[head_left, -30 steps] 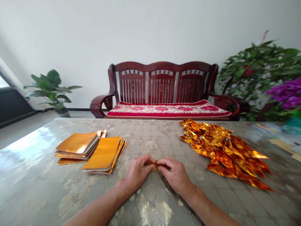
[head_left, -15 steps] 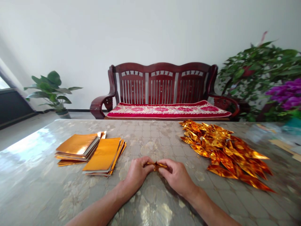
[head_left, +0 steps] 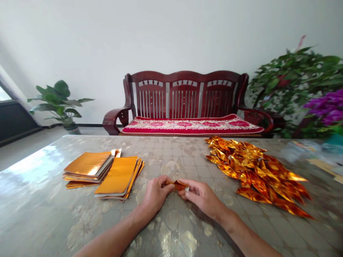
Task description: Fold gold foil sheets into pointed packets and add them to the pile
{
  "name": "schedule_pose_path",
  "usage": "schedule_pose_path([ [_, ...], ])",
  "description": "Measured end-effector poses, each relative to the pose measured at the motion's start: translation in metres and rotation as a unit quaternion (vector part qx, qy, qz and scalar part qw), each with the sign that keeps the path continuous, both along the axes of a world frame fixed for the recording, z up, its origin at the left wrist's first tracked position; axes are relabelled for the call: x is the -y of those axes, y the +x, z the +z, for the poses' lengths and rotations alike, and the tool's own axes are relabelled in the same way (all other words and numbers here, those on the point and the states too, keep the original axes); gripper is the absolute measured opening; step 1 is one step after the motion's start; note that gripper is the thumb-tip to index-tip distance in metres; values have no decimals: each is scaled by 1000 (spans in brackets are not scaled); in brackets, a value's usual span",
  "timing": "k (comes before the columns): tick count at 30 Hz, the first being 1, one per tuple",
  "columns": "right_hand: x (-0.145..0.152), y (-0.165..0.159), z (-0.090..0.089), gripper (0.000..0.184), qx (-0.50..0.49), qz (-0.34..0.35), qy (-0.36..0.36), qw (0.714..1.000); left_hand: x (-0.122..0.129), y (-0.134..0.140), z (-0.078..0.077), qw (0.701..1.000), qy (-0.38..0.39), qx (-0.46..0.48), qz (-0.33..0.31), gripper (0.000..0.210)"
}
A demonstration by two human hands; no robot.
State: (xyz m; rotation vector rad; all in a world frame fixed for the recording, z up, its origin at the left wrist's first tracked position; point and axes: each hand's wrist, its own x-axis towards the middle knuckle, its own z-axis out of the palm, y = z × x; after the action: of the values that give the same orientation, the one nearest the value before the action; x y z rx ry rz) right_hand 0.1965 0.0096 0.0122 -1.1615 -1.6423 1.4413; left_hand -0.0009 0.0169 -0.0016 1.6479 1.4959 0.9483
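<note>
Between my hands is a small folded piece of gold foil paper (head_left: 177, 185), held just above the table near its middle. My left hand (head_left: 158, 192) pinches its left end between thumb and fingers. On the other end, the thumb and fingers of my right hand (head_left: 200, 195) close around the foil, partly hiding it. Two stacks of flat gold foil sheets, the nearer stack (head_left: 116, 176) and the farther stack (head_left: 87, 164), lie to the left. A heap of pointed, folded gold foil pieces (head_left: 249, 167) is spread out on the right.
A patterned table cover (head_left: 171, 232) lies under everything. Clear plastic bags (head_left: 300, 149) and a tan cardboard strip (head_left: 325, 167) sit at the right edge. Beyond the table stand a wooden bench (head_left: 183, 92), a potted plant (head_left: 61, 103) and purple flowers (head_left: 325, 107).
My right hand has shifted its grip on the folded foil, its thumb moving up and slightly right. More of the foil's middle shows. My left hand has moved only slightly.
</note>
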Motion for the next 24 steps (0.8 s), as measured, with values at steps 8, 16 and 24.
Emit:
schedule_pose_path([
  [8,-7,1,-9,59,-70,-3,-44,997,-2,-1,-4,1000,3,2,7,11],
  [16,-6,-3,-15,46,-14,-28,-2,1000,1,0,-1,1000,13,-9,-11,14],
  [24,-4,0,-12,31,95,-51,79,991,7,2,4,998,40,-41,-30,11],
])
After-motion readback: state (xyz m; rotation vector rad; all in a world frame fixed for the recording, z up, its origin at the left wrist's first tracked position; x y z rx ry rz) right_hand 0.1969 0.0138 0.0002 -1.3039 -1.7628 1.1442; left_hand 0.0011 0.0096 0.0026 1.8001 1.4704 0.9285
